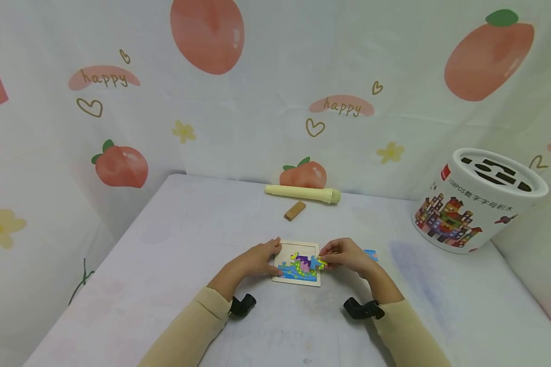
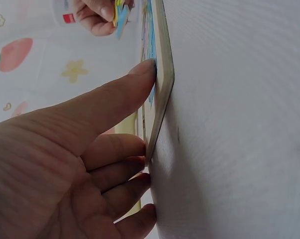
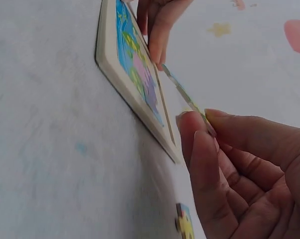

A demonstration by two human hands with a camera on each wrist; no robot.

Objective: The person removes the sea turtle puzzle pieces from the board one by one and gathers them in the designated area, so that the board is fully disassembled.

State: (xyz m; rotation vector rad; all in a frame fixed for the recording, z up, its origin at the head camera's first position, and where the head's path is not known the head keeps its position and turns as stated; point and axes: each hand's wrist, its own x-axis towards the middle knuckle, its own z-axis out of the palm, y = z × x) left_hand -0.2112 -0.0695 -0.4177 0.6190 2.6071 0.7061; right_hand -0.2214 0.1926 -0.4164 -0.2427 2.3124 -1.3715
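A small wooden jigsaw tray lies on the table, its lower part filled with blue, pink and purple pieces. At its left side is my left hand, thumb on the near left corner and fingers spread along the far left edge. In the left wrist view the thumb presses at the rim. My right hand pinches a blue and yellow jigsaw piece between thumb and fingertips, tilted above the tray's right side. Another loose jigsaw piece lies on the table behind the right hand.
Beyond the tray lie a small wooden block and a pale yellow toy microphone near the table's back edge. A large white printed bucket with a slotted lid stands at the right. A fruit-patterned cloth hangs behind the table.
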